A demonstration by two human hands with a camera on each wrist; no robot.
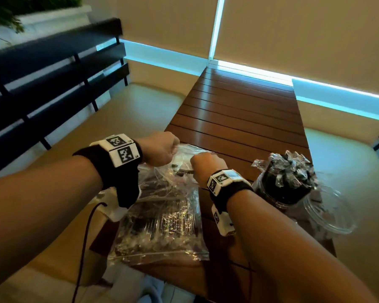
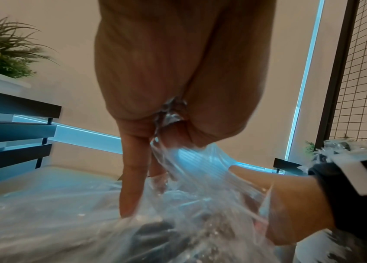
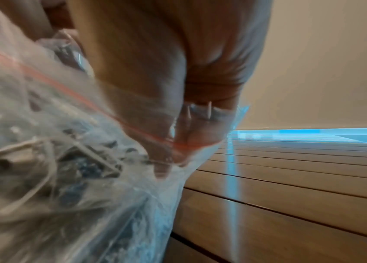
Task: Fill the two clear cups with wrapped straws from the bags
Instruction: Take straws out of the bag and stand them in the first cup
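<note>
A clear zip bag [image 1: 175, 171] of wrapped dark straws is lifted at its mouth over the near end of the wooden table [image 1: 245, 110]. My left hand [image 1: 162, 149] pinches the bag's left lip; in the left wrist view crumpled plastic [image 2: 171, 113] is caught between thumb and fingers. My right hand [image 1: 206, 169] grips the right lip by the red zip strip [image 3: 178, 142]. A second flat bag of straws [image 1: 162, 228] lies below. One clear cup [image 1: 284, 184], packed with wrapped straws, stands right of my right wrist. An empty clear cup [image 1: 328, 211] lies beside it.
Cushioned bench seats [image 1: 140, 99] flank the table on both sides. A dark slatted backrest [image 1: 53, 68] runs along the left, with a planter [image 1: 31, 16] behind it. A wire grid panel [image 2: 366, 71] stands to the right in the left wrist view.
</note>
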